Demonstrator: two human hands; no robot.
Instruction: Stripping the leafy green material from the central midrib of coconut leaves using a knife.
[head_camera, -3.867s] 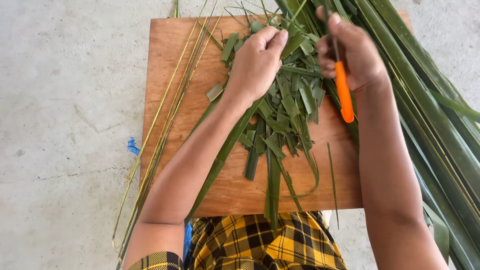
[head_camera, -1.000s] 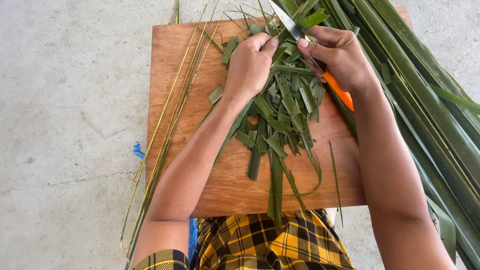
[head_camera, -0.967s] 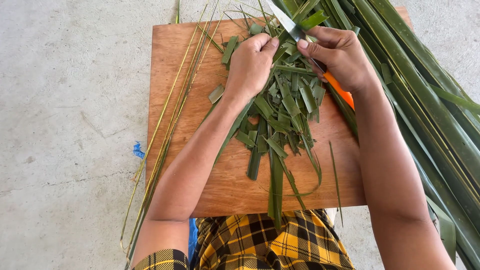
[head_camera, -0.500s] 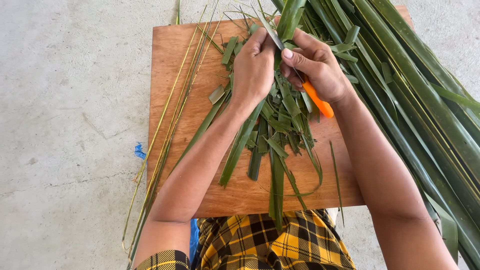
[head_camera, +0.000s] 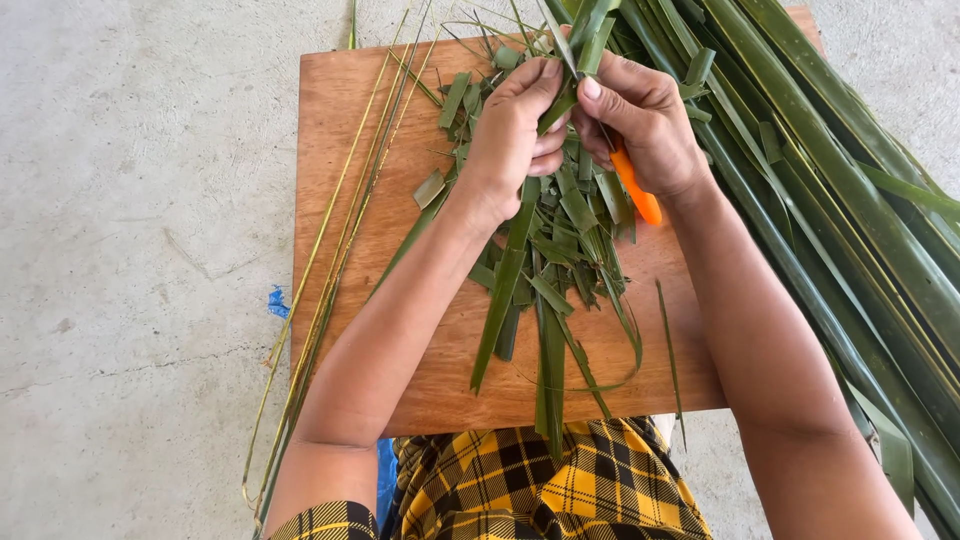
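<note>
The cut leaf strips (head_camera: 560, 250) are dark to mid green, and the long leaves (head_camera: 840, 190) at the side are deep green with paler yellow-green edges. The thin midribs (head_camera: 330, 270) are yellow-green. The knife handle (head_camera: 637, 190) is bright orange. The board (head_camera: 360, 120) is reddish brown wood with faint grain. The cloth (head_camera: 550, 490) is yellow-and-black plaid. The floor (head_camera: 140, 200) is pale mottled grey, and a blue scrap (head_camera: 278, 302) lies on it.

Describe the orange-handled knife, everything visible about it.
The knife has a bright orange handle, plastic by the look, and a thin, pale metal blade. The right hand grips it, so only the handle's lower end shows below the palm, while the blade tip pokes up past the fingers near the top edge. It slants up and left above the wooden board, its blade against a green leaf strip held by the left hand.
</note>
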